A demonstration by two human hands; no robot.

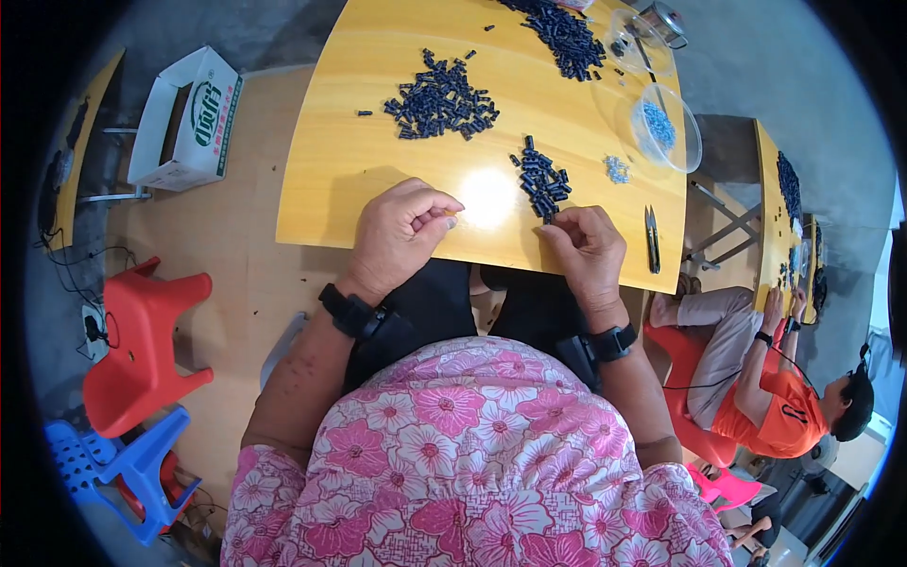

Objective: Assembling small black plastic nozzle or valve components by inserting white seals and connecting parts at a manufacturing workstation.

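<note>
On the yellow tabletop (331,194), my left hand (402,231) is closed in a pinch near the front edge. Whatever its thumb and forefinger hold is too small to name. My right hand (590,248) has thumb and forefinger closed around a small black cylindrical piece at the near end of a small pile of black pieces (541,180). A bigger heap of the same black pieces (444,99) lies farther off, beyond my left hand. To the right of the small pile is a little cluster of pale blue-clear bits (616,170). Black-handled thread snips (652,241) lie right of my right hand.
At the far right stand a clear bowl of blue bits (694,142), another clear bowl (619,28) and a metal pot (664,24). A third black heap (562,42) lies at the back. Red stool (142,340) and white carton (189,123) are left; a co-worker (765,416) sits right.
</note>
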